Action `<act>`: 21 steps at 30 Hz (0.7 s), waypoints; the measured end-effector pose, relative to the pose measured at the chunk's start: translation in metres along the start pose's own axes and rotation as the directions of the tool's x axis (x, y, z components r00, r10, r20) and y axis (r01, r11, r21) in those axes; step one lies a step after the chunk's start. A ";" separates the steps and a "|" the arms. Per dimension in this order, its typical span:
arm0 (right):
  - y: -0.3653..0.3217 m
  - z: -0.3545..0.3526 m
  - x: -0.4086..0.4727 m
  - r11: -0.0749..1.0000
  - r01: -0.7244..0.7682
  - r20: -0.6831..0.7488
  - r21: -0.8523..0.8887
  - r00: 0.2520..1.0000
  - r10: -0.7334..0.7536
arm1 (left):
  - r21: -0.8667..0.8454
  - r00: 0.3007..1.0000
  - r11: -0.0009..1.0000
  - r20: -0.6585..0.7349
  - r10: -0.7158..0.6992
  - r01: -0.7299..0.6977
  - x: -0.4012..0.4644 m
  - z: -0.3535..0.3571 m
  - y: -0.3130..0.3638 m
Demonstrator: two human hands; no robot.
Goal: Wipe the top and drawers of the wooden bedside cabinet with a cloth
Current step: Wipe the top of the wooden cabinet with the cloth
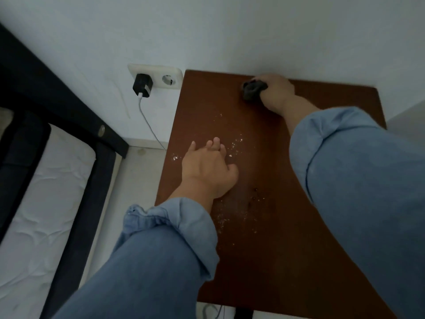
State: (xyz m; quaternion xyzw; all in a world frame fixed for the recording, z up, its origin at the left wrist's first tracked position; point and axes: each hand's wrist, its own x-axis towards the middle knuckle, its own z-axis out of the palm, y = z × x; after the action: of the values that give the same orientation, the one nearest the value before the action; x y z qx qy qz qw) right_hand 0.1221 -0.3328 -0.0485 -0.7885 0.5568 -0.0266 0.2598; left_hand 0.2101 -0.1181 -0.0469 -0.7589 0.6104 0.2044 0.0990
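The brown wooden top of the bedside cabinet [264, 238] fills the middle of the view, seen from above. White crumbs [234, 143] and darker specks [255, 196] are scattered over its middle. My right hand [276, 93] is at the far edge by the wall, shut on a bunched dark cloth [253, 88] pressed onto the wood. My left hand [207, 169] lies flat on the top near its left edge, fingers spread, holding nothing. The drawers are out of sight.
A white wall stands right behind the cabinet. On it, to the left, a double socket [169, 79] holds a black charger [142, 86] with a white cable [149, 125] hanging down. A dark bed frame [57, 107] with a white mattress [46, 203] is at the left.
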 end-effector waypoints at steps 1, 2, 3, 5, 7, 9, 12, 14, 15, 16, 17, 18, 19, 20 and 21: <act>0.004 0.005 -0.014 1.000 0.001 -0.010 0.022 1.000 -0.001 | 0.005 1.000 1.000 0.009 0.000 0.000 0.000 -0.001 0.000; 0.007 0.012 -0.030 0.999 0.001 -0.022 0.045 1.000 0.000 | 0.015 1.000 1.000 0.016 -0.001 0.001 0.001 -0.002 0.000; 0.009 0.018 -0.047 0.998 0.000 -0.023 0.069 1.000 0.001 | 0.021 1.000 1.000 0.023 -0.005 0.004 0.002 -0.002 0.000; 0.014 0.029 -0.084 0.995 -0.008 -0.009 0.104 1.000 0.008 | 0.023 0.999 1.000 0.032 -0.005 0.005 0.000 -0.004 0.001; 0.017 0.039 -0.121 0.991 -0.027 -0.004 0.131 1.000 0.028 | 0.016 0.999 1.000 0.034 -0.005 0.004 0.000 -0.004 0.001; 0.023 0.053 -0.161 0.989 -0.033 -0.006 0.144 0.999 0.034 | 0.014 0.999 1.000 0.032 -0.002 0.002 -0.002 -0.004 0.002; 0.034 0.075 -0.213 0.985 -0.023 0.015 0.169 1.000 0.021 | 0.027 1.000 1.000 0.025 0.003 -0.003 -0.006 -0.003 0.002; 0.040 0.085 -0.233 0.986 -0.021 0.027 0.164 0.999 0.017 | 0.021 1.000 1.000 0.028 0.008 -0.008 -0.007 -0.004 0.002; 0.041 0.088 -0.240 0.986 -0.023 0.027 0.164 0.999 0.019 | 0.015 1.000 1.000 0.030 0.009 -0.009 -0.009 -0.005 0.002; 0.041 0.089 -0.244 0.986 -0.027 0.029 0.164 0.999 0.023 | 0.007 1.000 1.000 0.028 0.008 -0.008 -0.010 -0.006 0.002; 0.041 0.090 -0.246 0.986 -0.030 0.027 0.161 0.999 0.026 | -0.001 1.000 1.000 0.022 0.007 -0.007 -0.013 -0.007 0.003; 0.040 0.089 -0.247 0.987 -0.034 0.025 0.157 0.999 0.030 | -0.013 1.000 1.000 0.012 0.006 -0.006 -0.017 -0.007 0.003; 0.039 0.088 -0.246 0.988 -0.034 0.024 0.151 0.999 0.030 | -0.028 1.000 1.000 0.000 0.005 -0.005 -0.022 -0.007 0.005; 0.037 0.086 -0.244 0.988 -0.036 0.026 0.150 0.999 0.033 | -0.039 1.000 0.999 -0.012 0.011 -0.012 -0.030 -0.005 0.006; 0.036 0.084 -0.243 0.987 -0.039 0.027 0.153 0.999 0.036 | -0.046 0.999 0.999 -0.019 0.025 -0.026 -0.040 -0.001 0.009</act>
State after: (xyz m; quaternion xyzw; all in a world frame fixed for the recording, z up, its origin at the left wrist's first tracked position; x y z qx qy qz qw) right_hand 0.0266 -0.0927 -0.0771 -0.7559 0.5646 -0.0549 0.3269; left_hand 0.1947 -0.0852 -0.0279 -0.7549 0.6161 0.2125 0.0731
